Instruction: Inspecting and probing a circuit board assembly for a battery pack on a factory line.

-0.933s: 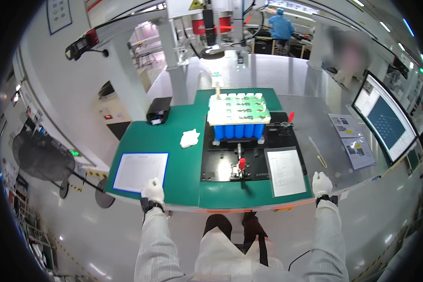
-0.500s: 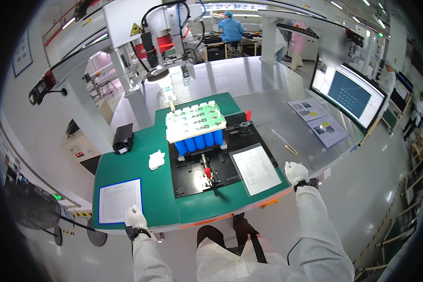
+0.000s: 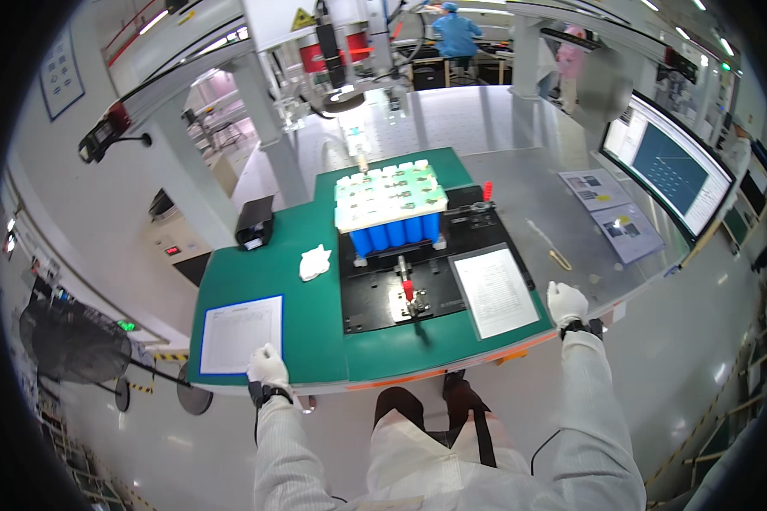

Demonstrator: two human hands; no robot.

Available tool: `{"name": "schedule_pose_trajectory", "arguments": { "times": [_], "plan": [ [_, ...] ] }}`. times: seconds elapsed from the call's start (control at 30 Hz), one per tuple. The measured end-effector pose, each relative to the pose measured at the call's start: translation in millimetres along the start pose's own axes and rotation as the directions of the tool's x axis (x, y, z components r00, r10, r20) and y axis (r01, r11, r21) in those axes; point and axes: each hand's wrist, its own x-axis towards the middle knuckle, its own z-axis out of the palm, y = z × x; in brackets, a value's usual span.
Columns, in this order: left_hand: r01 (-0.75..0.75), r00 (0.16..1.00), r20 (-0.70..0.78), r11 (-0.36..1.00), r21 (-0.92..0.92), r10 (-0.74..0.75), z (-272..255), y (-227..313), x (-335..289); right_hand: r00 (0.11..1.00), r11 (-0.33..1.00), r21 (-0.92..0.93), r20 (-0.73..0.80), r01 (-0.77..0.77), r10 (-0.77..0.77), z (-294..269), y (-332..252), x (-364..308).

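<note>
Your left hand (image 3: 268,366): white-gloved, curled into a loose fist. Your right hand (image 3: 567,304): gloved, likewise curled, higher in view. Hands well apart. White-sleeved forearms (image 3: 286,447) extended forward; both wrists (image 3: 268,393) dark-banded.

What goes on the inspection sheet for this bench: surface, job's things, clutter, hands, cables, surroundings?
Surface: green mat, grey metal top beside it.
Job's things: block of blue cylinders under a white-and-green plate, on a flat black fixture with a red-handled metal clamp.
Clutter: crumpled white wad; clear-sleeved white sheet overlapping the fixture; pale yellow loop on the metal.
Hands: left white-gloved hand at the near right corner of a blue-bordered white sheet; right white-gloved hand near the bench's front edge. Both curled; nothing seen in either.
Cables: thin black cable beside the right forearm.
Surroundings: lit black-framed monitor at right; blue-clad person behind.
</note>
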Motion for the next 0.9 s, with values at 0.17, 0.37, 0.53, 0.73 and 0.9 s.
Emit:
{"name": "schedule_pose_trajectory", "arguments": {
  "times": [0.17, 0.37, 0.53, 0.73, 0.9],
  "plan": [
    [0.059, 0.998, 0.027, 0.998, 0.002, -0.059, 1, 0, 2, 1.0, 1.0, 0.0, -0.004, -0.011, 0.011, 2, -1, 1],
    [0.041, 0.999, -0.002, 0.999, 0.015, -0.041, 5, -2, 2, 0.999, 0.999, -0.017, -0.027, -0.028, 0.028, 2, 0, 0],
    [0.052, 0.998, -0.026, 0.999, 0.005, -0.052, 4, 0, 1, 0.999, 1.0, -0.005, -0.035, -0.03, 0.03, 2, -2, -1],
    [0.053, 0.999, -0.001, 0.999, -0.01, -0.053, 6, -2, 2, 1.0, 0.999, -0.025, -0.013, -0.021, 0.02, 4, 1, 1],
    [0.015, 0.999, -0.031, 1.0, -0.017, -0.015, 10, -5, 3, 1.0, 1.0, -0.009, -0.01, -0.022, 0.022, 3, 1, 1]
  ]
}}
